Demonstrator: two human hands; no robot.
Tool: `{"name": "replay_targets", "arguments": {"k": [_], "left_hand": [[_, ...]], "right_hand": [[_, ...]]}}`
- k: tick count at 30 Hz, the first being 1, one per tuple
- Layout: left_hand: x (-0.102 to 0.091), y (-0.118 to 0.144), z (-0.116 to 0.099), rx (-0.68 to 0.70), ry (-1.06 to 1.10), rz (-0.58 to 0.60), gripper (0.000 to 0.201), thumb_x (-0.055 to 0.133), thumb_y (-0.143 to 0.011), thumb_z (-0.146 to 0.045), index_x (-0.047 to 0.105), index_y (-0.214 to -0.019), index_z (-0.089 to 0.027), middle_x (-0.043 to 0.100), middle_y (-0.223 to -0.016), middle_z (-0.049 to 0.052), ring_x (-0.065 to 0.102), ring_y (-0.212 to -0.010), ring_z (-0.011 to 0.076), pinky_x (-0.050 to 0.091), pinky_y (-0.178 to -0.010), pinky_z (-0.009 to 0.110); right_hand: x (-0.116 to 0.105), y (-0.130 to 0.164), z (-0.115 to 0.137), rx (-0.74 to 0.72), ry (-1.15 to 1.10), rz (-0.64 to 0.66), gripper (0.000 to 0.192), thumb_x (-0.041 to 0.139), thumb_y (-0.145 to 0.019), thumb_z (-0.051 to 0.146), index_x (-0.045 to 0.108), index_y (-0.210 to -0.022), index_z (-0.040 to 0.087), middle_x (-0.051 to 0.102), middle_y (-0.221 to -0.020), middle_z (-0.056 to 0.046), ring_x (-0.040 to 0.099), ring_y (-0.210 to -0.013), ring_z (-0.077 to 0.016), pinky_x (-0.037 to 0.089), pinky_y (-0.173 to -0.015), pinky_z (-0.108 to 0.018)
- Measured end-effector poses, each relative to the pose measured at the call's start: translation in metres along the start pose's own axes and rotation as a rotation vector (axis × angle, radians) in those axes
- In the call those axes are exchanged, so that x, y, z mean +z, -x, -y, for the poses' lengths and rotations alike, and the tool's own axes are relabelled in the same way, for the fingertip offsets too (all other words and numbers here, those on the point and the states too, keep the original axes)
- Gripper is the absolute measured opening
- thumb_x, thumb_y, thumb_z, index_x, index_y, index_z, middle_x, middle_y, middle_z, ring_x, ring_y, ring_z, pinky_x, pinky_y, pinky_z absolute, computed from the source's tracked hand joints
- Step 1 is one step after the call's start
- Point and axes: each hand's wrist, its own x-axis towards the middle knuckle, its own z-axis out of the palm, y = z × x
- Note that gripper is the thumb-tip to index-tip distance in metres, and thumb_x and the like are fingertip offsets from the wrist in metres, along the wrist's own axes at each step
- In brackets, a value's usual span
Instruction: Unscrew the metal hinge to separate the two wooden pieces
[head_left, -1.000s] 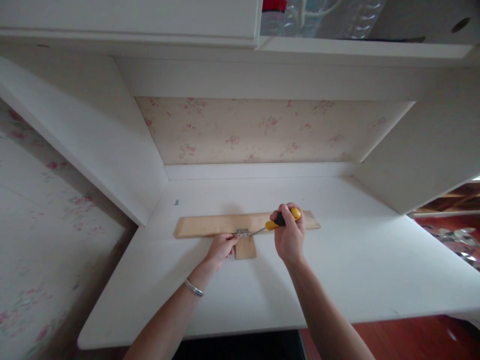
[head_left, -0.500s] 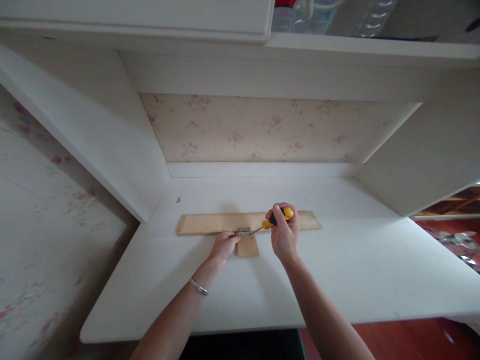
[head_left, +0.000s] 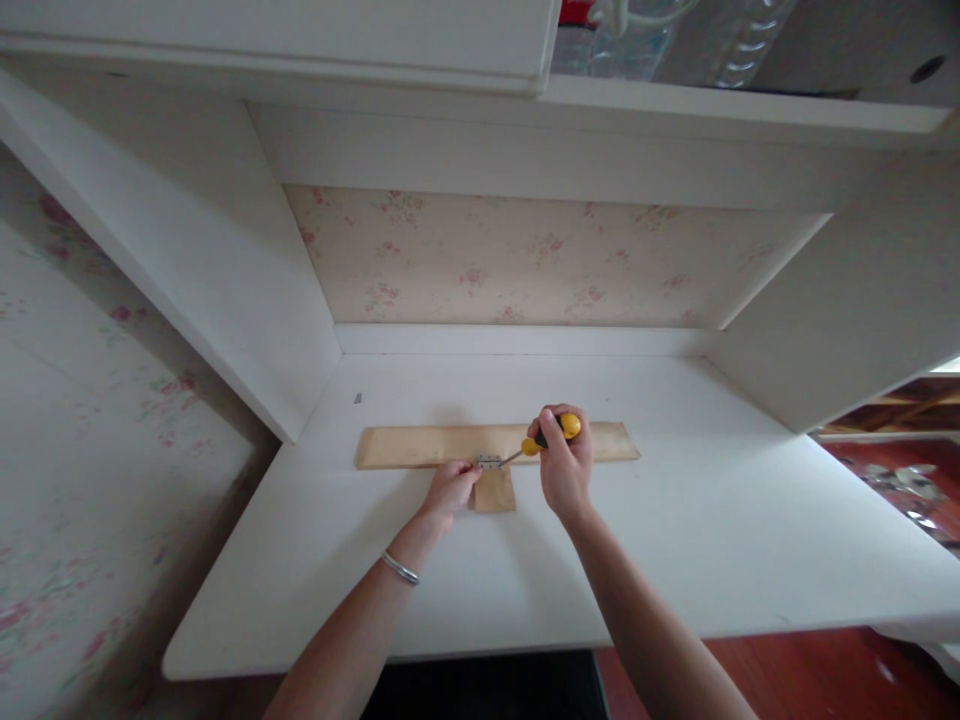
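A long flat wooden board (head_left: 420, 446) lies crosswise on the white worktop, and a small square wooden piece (head_left: 495, 493) sits against its near edge. Over the joint between them is a metal hinge (head_left: 489, 461). My left hand (head_left: 450, 488), with a silver bangle at the wrist, is closed, its fingertips pinching at the hinge's left end. In my right hand (head_left: 566, 475) is a screwdriver (head_left: 530, 446) with a yellow and black handle, gripped in the fist. Its shaft slants down left, the tip at the hinge's right part. Any screw there is too small to make out.
White side panels (head_left: 187, 250) flank the worktop (head_left: 675, 520), with a flowered wall (head_left: 510, 260) behind. Overhead, a shelf (head_left: 712, 115) holds clear plastic bottles (head_left: 630, 45). A small grey mark (head_left: 358, 398) shows at the back left. Something black (head_left: 487, 690) stands below the front edge.
The view has shifted slightly. My right hand and the screwdriver handle sit a little further left; the tip stays at the hinge. My left hand, board and hinge keep their places.
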Motion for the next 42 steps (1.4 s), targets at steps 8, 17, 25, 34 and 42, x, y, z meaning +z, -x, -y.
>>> {"name": "replay_targets", "arguments": {"k": [8, 17, 25, 34, 42], "left_hand": [[0.001, 0.002, -0.004, -0.042, 0.053, -0.011, 0.017, 0.061, -0.074, -0.03, 0.065, -0.065, -0.015, 0.047, -0.045, -0.003, 0.041, -0.047, 0.0099, 0.026, -0.047, 0.022], [0.001, 0.003, -0.002, -0.048, 0.085, -0.022, 0.021, 0.067, -0.068, -0.033, 0.062, -0.06, -0.014, 0.043, -0.041, -0.005, 0.037, -0.042, 0.0083, 0.023, -0.044, 0.022], [0.002, 0.002, 0.0, -0.049, 0.089, -0.009, 0.017, 0.061, -0.072, -0.027, 0.06, -0.061, -0.014, 0.034, -0.039, -0.008, 0.026, -0.038, 0.0058, 0.016, -0.043, 0.022], [0.001, 0.002, 0.001, -0.035, 0.098, -0.015, 0.02, 0.063, -0.069, -0.031, 0.056, -0.058, -0.015, 0.034, -0.04, -0.008, 0.026, -0.038, 0.0056, 0.016, -0.043, 0.023], [0.002, 0.002, 0.0, -0.036, 0.078, -0.022, 0.018, 0.061, -0.07, -0.03, 0.058, -0.06, -0.015, 0.033, -0.039, -0.008, 0.026, -0.038, 0.0062, 0.017, -0.044, 0.023]], "right_hand": [[0.002, -0.021, 0.042, -0.2, 0.913, 0.374, 0.026, 0.058, -0.081, 0.049, 0.058, -0.081, 0.023, 0.058, -0.081, -0.003, 0.055, -0.073, -0.0176, 0.038, -0.069, -0.031], [0.029, -0.063, 0.089, -0.053, 1.53, 1.05, 0.03, 0.057, -0.074, 0.045, 0.065, -0.096, 0.026, 0.066, -0.077, -0.006, 0.06, -0.067, -0.0229, 0.037, -0.058, -0.03], [0.051, -0.062, 0.1, -0.015, 1.675, 1.136, 0.037, 0.051, -0.074, 0.046, 0.063, -0.102, 0.025, 0.068, -0.094, -0.01, 0.063, -0.081, -0.0273, 0.041, -0.059, -0.031], [0.047, -0.074, 0.096, 0.225, 1.303, 1.245, 0.034, 0.055, -0.064, 0.022, 0.064, -0.097, 0.024, 0.069, -0.076, -0.001, 0.058, -0.063, -0.0146, 0.033, -0.049, -0.023], [0.053, -0.073, 0.099, 0.408, 1.306, 1.212, 0.049, 0.043, -0.081, 0.061, 0.063, -0.096, 0.018, 0.066, -0.062, -0.005, 0.055, -0.048, -0.014, 0.041, -0.053, -0.026]]}}
